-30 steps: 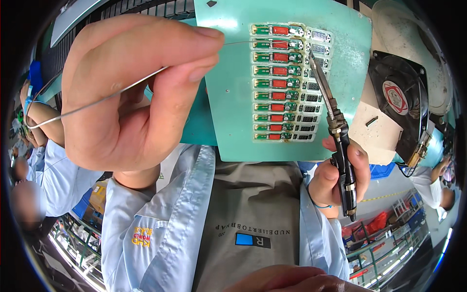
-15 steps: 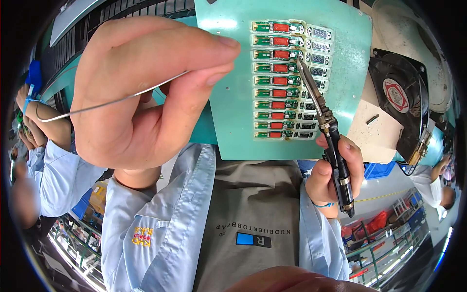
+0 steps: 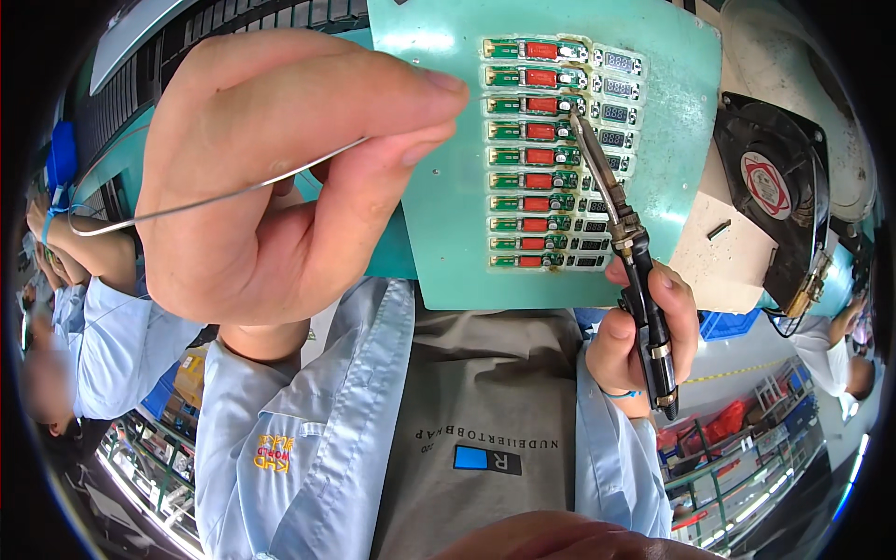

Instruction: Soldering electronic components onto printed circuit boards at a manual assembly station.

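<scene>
Thumb and forefinger of my left hand [image 3: 289, 177] pinch a thin silvery solder wire [image 3: 252, 185] that curves back past the wrist. This hand hangs over the left edge of a green board fixture [image 3: 448, 233]. My right hand [image 3: 644, 336] grips the black handle of a soldering iron [image 3: 609, 191]. Its tip points up and left, at the right end of the third small circuit board [image 3: 541, 105] from the top; whether it touches cannot be made out. Several such green boards with red parts sit in a column, with small display modules [image 3: 614, 114] beside them.
A black cooling fan [image 3: 770, 182] stands right of the fixture, near a small dark piece [image 3: 718, 230] on the tan surface. A dark ribbed conveyor [image 3: 247, 28] runs along the back left. Another person's arm [image 3: 93, 247] is at the left, and another person [image 3: 835, 345] is at the far right.
The fixture and fan appear shifted very slightly in the picture. Both hands keep their grips, and the iron's tip stays by the third board.
</scene>
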A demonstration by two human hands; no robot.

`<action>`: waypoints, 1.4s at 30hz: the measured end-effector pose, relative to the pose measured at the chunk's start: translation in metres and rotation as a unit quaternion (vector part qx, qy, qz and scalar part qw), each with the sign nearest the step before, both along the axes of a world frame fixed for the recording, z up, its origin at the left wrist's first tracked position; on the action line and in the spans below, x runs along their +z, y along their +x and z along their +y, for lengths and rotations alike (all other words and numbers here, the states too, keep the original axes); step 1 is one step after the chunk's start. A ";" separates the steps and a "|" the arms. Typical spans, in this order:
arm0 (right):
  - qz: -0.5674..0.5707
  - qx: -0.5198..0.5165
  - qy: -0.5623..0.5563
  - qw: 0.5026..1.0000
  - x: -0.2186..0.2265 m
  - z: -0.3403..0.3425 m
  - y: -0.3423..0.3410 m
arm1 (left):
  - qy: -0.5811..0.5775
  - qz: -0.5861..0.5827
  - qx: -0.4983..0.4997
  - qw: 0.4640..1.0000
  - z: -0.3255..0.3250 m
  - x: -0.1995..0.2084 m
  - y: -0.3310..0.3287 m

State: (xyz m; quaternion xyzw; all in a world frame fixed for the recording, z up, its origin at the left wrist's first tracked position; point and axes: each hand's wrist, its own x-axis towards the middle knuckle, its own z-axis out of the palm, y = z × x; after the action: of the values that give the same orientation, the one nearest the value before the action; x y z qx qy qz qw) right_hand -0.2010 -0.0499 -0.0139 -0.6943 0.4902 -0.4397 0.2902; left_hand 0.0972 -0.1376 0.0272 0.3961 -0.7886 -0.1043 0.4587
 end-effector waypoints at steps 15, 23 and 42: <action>-0.005 -0.005 -0.007 1.000 -0.002 0.001 0.001 | 0.008 0.050 0.026 0.998 -0.001 -0.009 -0.011; -0.078 -0.024 -0.023 0.996 -0.009 0.006 0.001 | 0.004 0.062 0.022 0.998 0.000 -0.005 -0.009; -0.044 -0.004 0.022 0.999 -0.004 0.018 -0.004 | -0.004 0.064 0.023 0.998 0.012 -0.007 -0.015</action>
State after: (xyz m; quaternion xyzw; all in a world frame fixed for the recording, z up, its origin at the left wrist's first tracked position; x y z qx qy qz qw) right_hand -0.2047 -0.0322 -0.0179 -0.6661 0.4892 -0.4600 0.3245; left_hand 0.0819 -0.1260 0.0200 0.4047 -0.7485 -0.1155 0.5125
